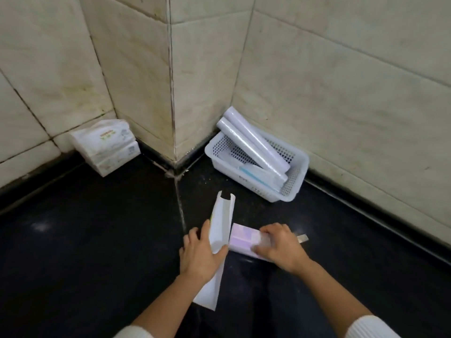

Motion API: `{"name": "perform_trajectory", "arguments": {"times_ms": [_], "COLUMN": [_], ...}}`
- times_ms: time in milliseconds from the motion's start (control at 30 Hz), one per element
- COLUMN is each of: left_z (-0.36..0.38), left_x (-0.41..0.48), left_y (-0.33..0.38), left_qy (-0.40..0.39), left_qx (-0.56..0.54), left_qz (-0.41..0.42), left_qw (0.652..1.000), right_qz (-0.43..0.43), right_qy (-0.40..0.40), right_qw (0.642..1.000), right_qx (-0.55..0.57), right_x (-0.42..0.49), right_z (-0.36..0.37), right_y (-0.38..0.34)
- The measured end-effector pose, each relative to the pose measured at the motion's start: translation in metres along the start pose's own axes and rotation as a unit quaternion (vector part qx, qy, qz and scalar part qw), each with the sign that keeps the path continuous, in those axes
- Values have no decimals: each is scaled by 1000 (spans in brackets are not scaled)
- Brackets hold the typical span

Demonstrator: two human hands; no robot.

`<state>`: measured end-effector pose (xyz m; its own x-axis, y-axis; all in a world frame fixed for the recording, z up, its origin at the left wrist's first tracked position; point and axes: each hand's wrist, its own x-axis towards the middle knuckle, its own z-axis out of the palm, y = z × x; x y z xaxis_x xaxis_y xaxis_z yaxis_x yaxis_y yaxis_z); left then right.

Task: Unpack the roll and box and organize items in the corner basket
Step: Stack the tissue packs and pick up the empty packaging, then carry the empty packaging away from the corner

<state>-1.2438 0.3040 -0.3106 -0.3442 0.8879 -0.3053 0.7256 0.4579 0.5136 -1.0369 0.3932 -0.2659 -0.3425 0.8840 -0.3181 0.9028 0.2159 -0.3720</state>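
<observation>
My left hand point(201, 254) grips a long white cardboard box point(220, 223), open at its far end and tilted up off the dark surface. My right hand point(280, 245) rests on a pale lilac, plastic-wrapped packet point(241, 239) lying flat beside the box. A white perforated basket point(296, 172) sits in the wall corner at the right. Two white rolls point(251, 140) lean across the basket, their ends sticking out over its far rim. A flat packet with a teal stripe point(261, 175) lies inside it.
A stack of white tissue packs point(107, 147) stands against the left wall. A small metal strip point(302, 238) pokes out from under my right hand. Tiled walls meet at a jutting corner point(172, 106). The surface is dark and glossy, with a pale seam point(180, 206).
</observation>
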Motion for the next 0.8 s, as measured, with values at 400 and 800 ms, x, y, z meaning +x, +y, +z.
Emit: {"name": "perform_trajectory", "arguments": {"times_ms": [400, 800], "left_z": [3, 47], "left_x": [-52, -250], "left_y": [4, -23], "left_qy": [18, 340], "left_qx": [-115, -321], "left_qz": [-67, -273], "left_qw": [991, 840], "right_qz": [4, -250], "right_qy": [-5, -154], "right_qw": [997, 944], "right_qx": [-76, 153], "right_x": [-31, -107], "right_z": [23, 68], "right_y": [12, -55]}}
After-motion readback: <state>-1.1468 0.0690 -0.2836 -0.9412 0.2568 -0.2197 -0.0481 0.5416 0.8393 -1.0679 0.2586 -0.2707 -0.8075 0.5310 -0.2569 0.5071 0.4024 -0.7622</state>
